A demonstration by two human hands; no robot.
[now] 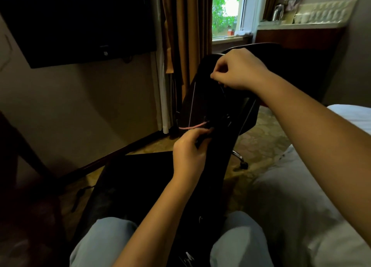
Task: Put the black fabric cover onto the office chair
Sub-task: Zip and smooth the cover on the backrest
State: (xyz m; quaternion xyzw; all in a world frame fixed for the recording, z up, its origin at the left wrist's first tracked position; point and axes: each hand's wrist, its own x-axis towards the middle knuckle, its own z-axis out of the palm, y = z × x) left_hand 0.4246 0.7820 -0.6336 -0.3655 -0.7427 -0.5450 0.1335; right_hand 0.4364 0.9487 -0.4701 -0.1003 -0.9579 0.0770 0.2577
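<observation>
The room is dim. A big dark television [76, 23] hangs on the left wall, and brown curtains [186, 25] fall beside a window [226, 11] with green leaves outside. A white bed [291, 196] fills the right side, over a patterned carpet [265, 138]. A counter [301, 25] runs along the far right wall with a few pale things on it, too small to make out.

The person sits with both knees in pale blue-grey trousers [104, 240] at the bottom of the view. The office chair [249, 114] stands right in front of them, its tall back leaning toward the curtains. One chrome leg [237, 156] with a black caster [244, 165] shows low on its right.

The black fabric cover [212, 104] lies over the chair back, between the two hands. In this light I can't tell exactly where cloth ends and chair begins.

The hands are well apart, one above the other. The right hand [239, 70] is up at the top edge of the back, thumb and fingers pinched tight on the black fabric. The left hand [190, 152] is lower, fingers curled around a fold of the same cloth. Just above its knuckles a thin pink cord [192, 126] runs across the cover.
</observation>
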